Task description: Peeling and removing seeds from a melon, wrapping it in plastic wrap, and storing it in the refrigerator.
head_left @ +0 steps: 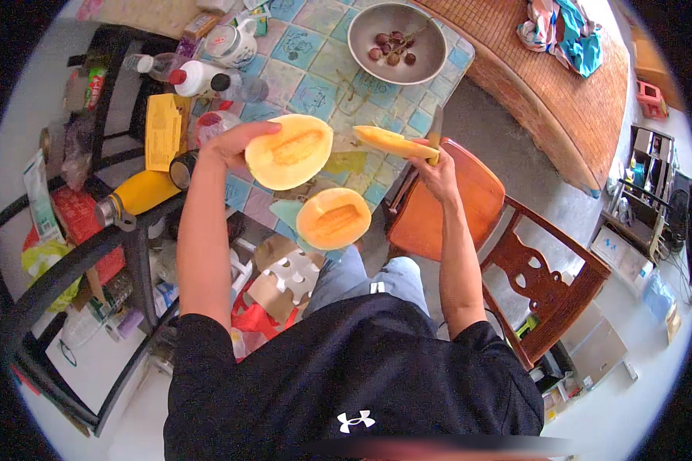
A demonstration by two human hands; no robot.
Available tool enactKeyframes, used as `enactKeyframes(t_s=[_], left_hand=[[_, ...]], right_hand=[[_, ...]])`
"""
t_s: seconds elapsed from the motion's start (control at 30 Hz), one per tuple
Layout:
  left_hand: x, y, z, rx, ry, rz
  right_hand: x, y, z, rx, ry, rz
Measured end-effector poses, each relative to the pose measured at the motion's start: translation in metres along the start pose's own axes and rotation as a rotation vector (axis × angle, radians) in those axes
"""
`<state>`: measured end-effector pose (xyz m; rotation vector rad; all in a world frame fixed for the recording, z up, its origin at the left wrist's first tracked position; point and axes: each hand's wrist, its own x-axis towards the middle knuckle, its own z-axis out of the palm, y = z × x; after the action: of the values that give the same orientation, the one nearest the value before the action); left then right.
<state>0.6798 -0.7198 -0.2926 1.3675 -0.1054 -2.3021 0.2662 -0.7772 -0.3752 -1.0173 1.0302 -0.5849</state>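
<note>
My left hand (237, 144) grips a melon half (304, 165) by its edge, its orange cut face turned up and the middle hollowed. In my right hand (437, 175) is a long melon slice (384, 140), pointing left over the table. A knife (436, 127) rises from the same hand, blade upward; my fingers hide part of its handle. Between my arms, at the table's near edge, lies another melon half (334, 219), cut side up. A pale green flat thing (286, 210) shows partly beneath it.
A metal bowl (361, 58) with grapes stands at the table's far side. Bottles (196, 78) and a teapot (232, 44) crowd the left edge. A wooden chair (457, 203) is at my right, a black rack with a yellow flask (142, 192) at my left.
</note>
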Motion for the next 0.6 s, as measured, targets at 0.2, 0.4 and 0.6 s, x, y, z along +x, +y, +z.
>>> enactKeyframes(t_s=[0.2, 0.4, 0.6], left_hand=[[0.024, 0.005, -0.011, 0.137, 0.113, 0.115], [0.047, -0.012, 0.009, -0.024, 0.206, 0.312], [0.054, -0.043, 0.013, -0.227, 0.268, 0.565]], right_hand=[[0.01, 0.025, 0.005, 0.036, 0.152, -0.054], [0.014, 0.03, 0.042, 0.06, 0.339, -0.088], [-0.002, 0.035, 0.048, 0.036, 0.366, -0.147]])
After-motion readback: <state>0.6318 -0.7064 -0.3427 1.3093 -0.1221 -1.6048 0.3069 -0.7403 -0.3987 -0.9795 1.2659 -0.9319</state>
